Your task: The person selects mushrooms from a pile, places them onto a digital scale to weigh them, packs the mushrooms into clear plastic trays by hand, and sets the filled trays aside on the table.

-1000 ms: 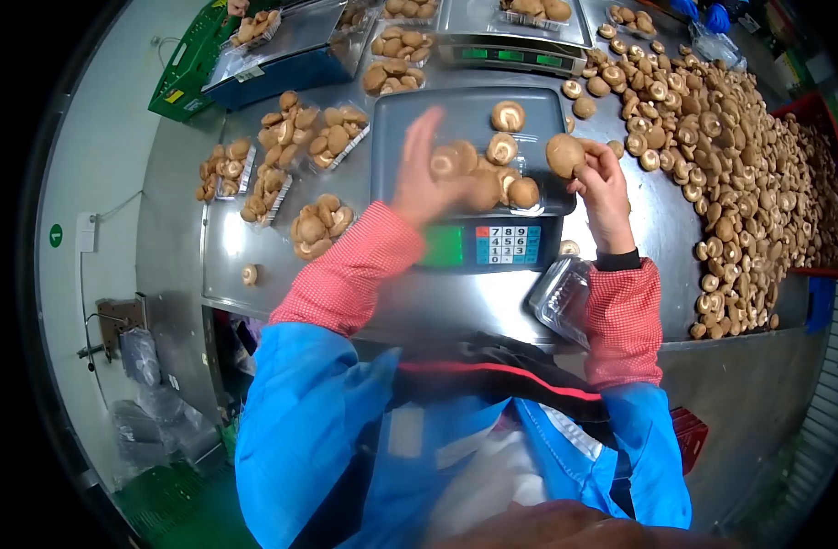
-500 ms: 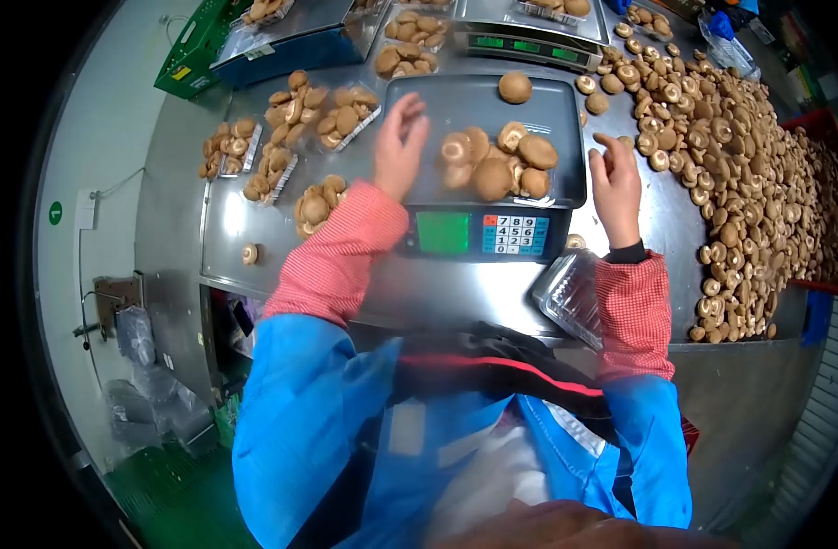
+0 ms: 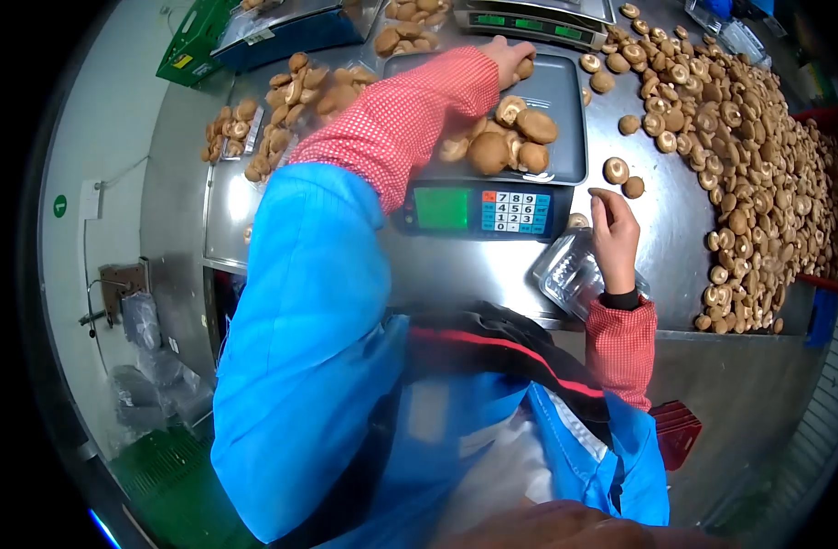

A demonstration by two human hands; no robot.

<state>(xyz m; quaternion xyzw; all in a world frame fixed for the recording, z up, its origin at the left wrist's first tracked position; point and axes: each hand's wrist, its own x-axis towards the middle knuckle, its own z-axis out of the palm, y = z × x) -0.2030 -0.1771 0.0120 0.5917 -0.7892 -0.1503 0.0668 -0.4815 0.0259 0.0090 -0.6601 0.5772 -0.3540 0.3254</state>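
My left hand (image 3: 504,60) reaches across the grey weighing tray (image 3: 571,110) to its far side. Its fingers are closed on a brown mushroom (image 3: 525,69), part of which they hide. A small pile of mushrooms (image 3: 510,142) lies on the near half of the tray, partly behind my left sleeve. Below the tray is the scale's panel (image 3: 478,212), with a lit green display and number keys. My right hand (image 3: 614,236) is beside a clear plastic punnet (image 3: 565,270), thumb and forefinger apart, holding nothing I can see. Two loose mushrooms (image 3: 616,170) lie just beyond its fingertips.
A large heap of mushrooms (image 3: 739,174) covers the table's right side, with a red crate (image 3: 826,123) behind it. Filled punnets (image 3: 291,96) stand left of the scale. A second scale (image 3: 533,27) and a green crate (image 3: 195,46) are at the back.
My left hand has moved from the tray's left side to its far edge and closed on the lone mushroom there. My right hand has drawn back toward the punnet, and two mushrooms show beyond it.
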